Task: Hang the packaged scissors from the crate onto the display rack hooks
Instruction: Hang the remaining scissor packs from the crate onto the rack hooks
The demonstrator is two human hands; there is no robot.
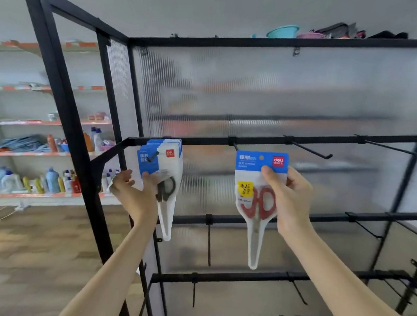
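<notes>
the red scissors pack (258, 198) hangs in our right hand (289, 196), thumb pinching the front just under the blue header card, fingers behind it. it sits just below an empty hook (234, 144) on the rack's upper bar, its round hang hole near the hook but not yet on it. we judge it light and fairly stiff: a flat card top with a moulded clear shell tapering to a point, smooth plastic that could slip, so holding it high by the card edge keeps the hole free and the tip from swinging.

our left hand (135, 191) grips the lower part of the stack of packs (163, 161) already threaded on the leftmost hook, the front one showing dark-handled scissors; it seems to be steadying them.

the display rack (300, 139) has more bare hooks to the right and on lower bars. the crate is not in view, so we cannot tell what remains in it. on top of the rack sits a teal bowl (282, 31); shelves (27, 152) of bottles stand far left.
</notes>
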